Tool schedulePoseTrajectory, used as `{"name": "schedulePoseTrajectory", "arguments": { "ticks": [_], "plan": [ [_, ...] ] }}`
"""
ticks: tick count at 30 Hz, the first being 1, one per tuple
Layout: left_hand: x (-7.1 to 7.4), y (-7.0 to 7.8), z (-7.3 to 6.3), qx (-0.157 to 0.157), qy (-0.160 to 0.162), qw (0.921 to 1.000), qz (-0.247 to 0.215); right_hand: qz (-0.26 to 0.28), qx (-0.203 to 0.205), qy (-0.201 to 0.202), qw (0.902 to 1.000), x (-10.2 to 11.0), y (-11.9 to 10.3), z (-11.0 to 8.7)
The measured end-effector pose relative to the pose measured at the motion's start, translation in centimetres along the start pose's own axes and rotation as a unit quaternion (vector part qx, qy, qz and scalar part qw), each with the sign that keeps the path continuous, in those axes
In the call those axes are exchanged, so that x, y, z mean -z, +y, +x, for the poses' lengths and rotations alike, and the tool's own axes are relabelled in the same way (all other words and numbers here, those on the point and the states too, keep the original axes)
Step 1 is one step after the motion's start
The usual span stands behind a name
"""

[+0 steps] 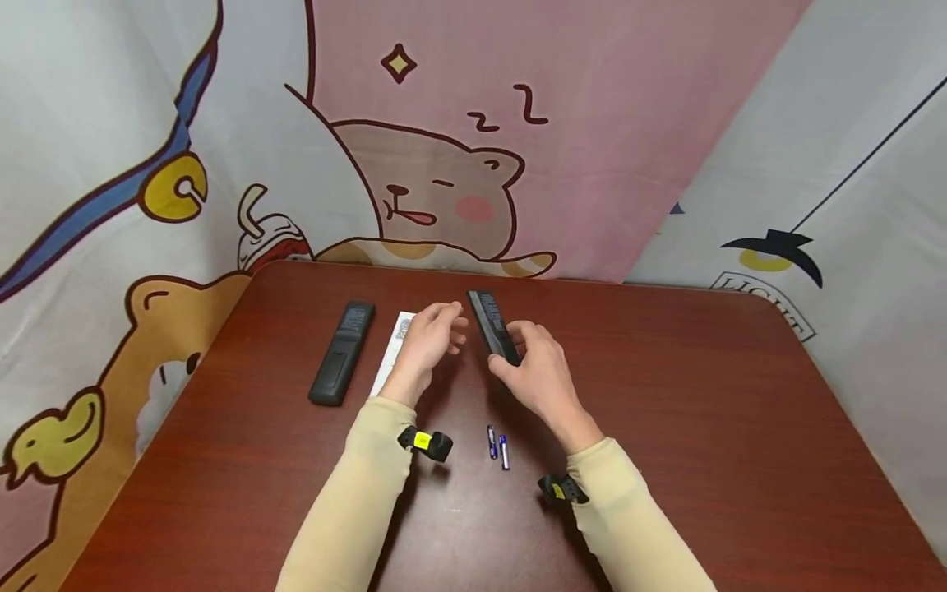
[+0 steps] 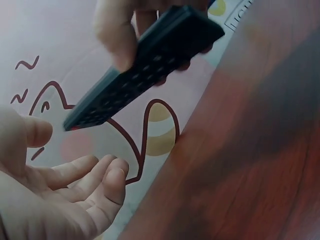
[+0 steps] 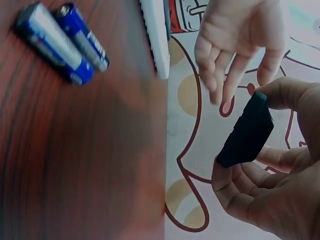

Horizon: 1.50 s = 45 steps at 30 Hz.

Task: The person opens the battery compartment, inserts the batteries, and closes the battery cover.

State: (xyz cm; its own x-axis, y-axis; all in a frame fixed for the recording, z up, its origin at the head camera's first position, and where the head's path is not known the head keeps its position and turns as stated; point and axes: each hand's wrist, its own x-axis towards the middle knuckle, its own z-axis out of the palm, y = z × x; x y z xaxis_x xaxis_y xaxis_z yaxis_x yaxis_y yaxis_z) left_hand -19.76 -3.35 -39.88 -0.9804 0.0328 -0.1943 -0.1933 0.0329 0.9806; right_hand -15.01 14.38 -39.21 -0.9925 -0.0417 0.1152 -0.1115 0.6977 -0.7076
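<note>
A black remote control [image 1: 493, 325] is gripped by my right hand [image 1: 542, 367], thumb on one side and fingers on the other, raised above the table. Its buttons show in the left wrist view, where the remote [image 2: 145, 70] slants across. My left hand [image 1: 429, 345] is held apart from it, palm toward the remote, fingers loosely bent with nothing between them. In the right wrist view the remote's dark end [image 3: 247, 131] faces the camera. Two blue-and-white batteries [image 1: 498, 448] lie side by side on the table between my forearms.
Left of my hands another black remote [image 1: 342, 353] lies back side up on the brown table [image 1: 703, 411]. A white remote [image 1: 388, 355] lies beside it, partly hidden by my left hand. Behind the table hangs a cartoon-printed cloth [image 1: 592, 148].
</note>
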Motion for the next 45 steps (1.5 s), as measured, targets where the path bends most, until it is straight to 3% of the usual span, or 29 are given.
{"name": "schedulePoseTrajectory", "arguments": {
  "ticks": [13,21,27,34,45],
  "plan": [
    [-1.1,-0.9,-0.3,0.019,-0.037,0.991,-0.127,0.041,0.039,0.008,0.9984,-1.8,-1.2,0.1],
    [-1.7,-1.3,-0.5,0.005,-0.026,0.979,-0.202,0.068,0.063,0.02,0.9955,-2.5,-1.7,0.2],
    [-2.2,-1.4,-0.7,-0.005,-0.023,0.9729,-0.23,0.089,0.079,0.024,0.9926,-2.9,-2.0,0.3],
    [-2.2,-1.6,-0.7,-0.001,-0.044,0.9614,-0.272,0.103,0.104,0.013,0.9891,-3.2,-1.7,0.3],
    [-1.8,-1.7,-0.3,-0.002,-0.046,0.9619,-0.269,0.128,0.157,0.013,0.9792,-3.5,-0.8,0.7]
  ]
}}
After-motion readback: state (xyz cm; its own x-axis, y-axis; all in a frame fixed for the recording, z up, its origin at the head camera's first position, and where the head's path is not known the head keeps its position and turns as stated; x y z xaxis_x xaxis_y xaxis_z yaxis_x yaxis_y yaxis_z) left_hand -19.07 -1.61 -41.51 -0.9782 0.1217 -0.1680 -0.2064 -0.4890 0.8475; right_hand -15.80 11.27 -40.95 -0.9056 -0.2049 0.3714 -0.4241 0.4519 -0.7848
